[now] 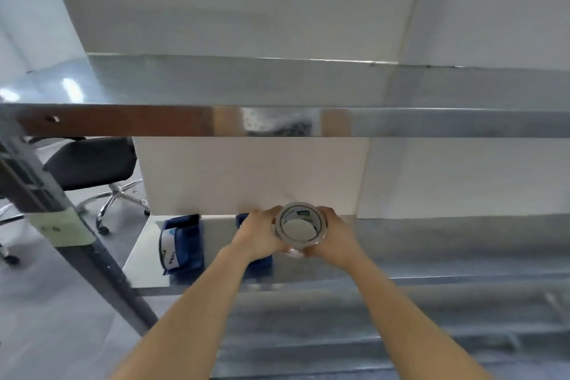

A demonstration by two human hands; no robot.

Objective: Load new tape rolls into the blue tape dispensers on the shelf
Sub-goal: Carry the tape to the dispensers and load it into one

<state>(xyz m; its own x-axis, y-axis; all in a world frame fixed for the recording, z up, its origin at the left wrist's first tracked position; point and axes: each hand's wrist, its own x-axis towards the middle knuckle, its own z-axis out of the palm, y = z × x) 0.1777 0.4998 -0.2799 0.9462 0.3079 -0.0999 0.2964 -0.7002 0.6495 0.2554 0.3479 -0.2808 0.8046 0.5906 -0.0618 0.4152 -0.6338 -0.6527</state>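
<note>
I hold a clear tape roll (pixel 299 209) upright between both hands, its open core facing me, just above the steel shelf (pixel 142 259). My left hand (pixel 257 237) grips its left side and my right hand (pixel 331 237) its right side. A blue tape dispenser (pixel 182 245) with a roll in it lies on the shelf to the left. A second blue dispenser (pixel 259 264) sits under my left hand and is mostly hidden by it.
An upper steel shelf (pixel 277 120) crosses the view above my hands. A grey upright post (pixel 80 244) with a pale label stands at the left. A black office chair (pixel 92 166) is on the floor behind it. White boards back the shelf.
</note>
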